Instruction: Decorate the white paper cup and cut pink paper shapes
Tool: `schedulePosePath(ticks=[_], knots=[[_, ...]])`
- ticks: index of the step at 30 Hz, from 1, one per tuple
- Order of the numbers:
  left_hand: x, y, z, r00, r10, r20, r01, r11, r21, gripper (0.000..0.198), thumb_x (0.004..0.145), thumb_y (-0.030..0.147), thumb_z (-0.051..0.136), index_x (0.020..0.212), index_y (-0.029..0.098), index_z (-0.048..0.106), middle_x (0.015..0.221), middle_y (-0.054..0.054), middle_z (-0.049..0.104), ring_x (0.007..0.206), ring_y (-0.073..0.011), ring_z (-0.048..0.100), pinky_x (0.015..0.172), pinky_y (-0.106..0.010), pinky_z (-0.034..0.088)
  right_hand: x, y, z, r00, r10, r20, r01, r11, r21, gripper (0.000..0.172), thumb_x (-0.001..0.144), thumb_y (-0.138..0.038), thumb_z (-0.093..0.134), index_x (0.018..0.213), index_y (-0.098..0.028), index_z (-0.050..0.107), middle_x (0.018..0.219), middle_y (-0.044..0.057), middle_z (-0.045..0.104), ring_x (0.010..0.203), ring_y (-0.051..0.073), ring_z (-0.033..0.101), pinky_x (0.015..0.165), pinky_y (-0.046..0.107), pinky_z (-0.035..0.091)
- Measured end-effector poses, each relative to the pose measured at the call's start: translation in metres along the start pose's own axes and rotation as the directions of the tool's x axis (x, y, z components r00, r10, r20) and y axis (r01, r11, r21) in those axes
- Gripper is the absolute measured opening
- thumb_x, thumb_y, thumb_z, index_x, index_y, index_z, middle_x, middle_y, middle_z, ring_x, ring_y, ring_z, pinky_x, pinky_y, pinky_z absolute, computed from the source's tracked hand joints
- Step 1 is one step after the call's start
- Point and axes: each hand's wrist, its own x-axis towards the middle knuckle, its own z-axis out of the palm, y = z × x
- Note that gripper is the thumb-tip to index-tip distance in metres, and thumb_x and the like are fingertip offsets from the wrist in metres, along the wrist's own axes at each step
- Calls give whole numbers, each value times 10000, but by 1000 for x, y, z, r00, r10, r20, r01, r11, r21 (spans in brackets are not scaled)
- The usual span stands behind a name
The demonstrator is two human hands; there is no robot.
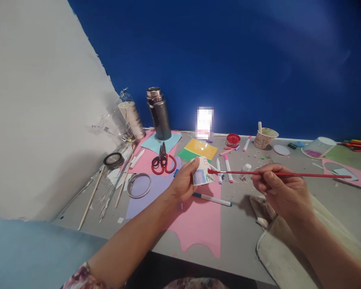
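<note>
My left hand [184,181] is closed around a small white paper cup [202,171] painted with blue and pink patches, held tilted on its side above the table. My right hand [278,189] pinches a long red paintbrush [289,174] near its middle. The brush lies almost level, and its tip touches the cup's side. Both hands hover over a pink paper sheet [198,224] on the grey table [240,228].
Red-handled scissors [163,161], tape rolls [139,185], a dark metal flask [159,114], stacked paper cups [132,118], markers [228,163], a red paint pot [232,139], a patterned cup [264,138] and a clear tub [319,146] crowd the table. A beige cloth [289,241] lies under my right arm.
</note>
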Motion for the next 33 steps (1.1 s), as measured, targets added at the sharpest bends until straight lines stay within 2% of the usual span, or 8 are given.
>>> schedulePosePath(ticks=[9,17,21,28,33], knots=[[2,-2,-1,1000,-8,17,8,1000,-4,248,954,366,719,1017,127,721,871,-52,732,729,-162,688,787,-324,608,1,3,-1,1000,-14,21,14,1000,-8,226,782,-432,904,845,-247,790,724,43,750,543,123,581,493,259,464],[2,-3,0,1000,-22,2,22,1000,-20,216,991,318,663,1008,115,734,923,-71,747,803,-164,702,796,-300,599,-1,5,-4,999,14,37,-11,997,-72,205,814,-418,880,860,-243,783,733,43,746,560,131,590,496,258,463],[2,-4,-2,1000,-14,8,14,1000,-27,211,970,322,692,1013,119,727,938,-74,749,815,-177,713,797,-302,597,0,4,-3,1000,-9,15,9,1000,-26,208,806,-416,888,849,-243,782,730,39,749,551,119,581,504,253,467],[2,-3,-1,999,-38,-38,37,999,-40,218,968,338,689,1024,129,717,950,-78,757,795,-175,707,803,-338,618,0,2,-2,1000,-6,16,7,1000,-27,239,787,-432,900,837,-229,786,704,45,740,534,122,574,494,258,458],[1,-2,0,998,-50,-49,46,997,-65,218,982,314,673,1031,107,718,935,-79,754,777,-167,709,775,-320,617,0,4,-3,1000,2,19,-1,999,-39,227,795,-424,895,846,-233,783,714,44,746,538,126,578,493,260,460]])
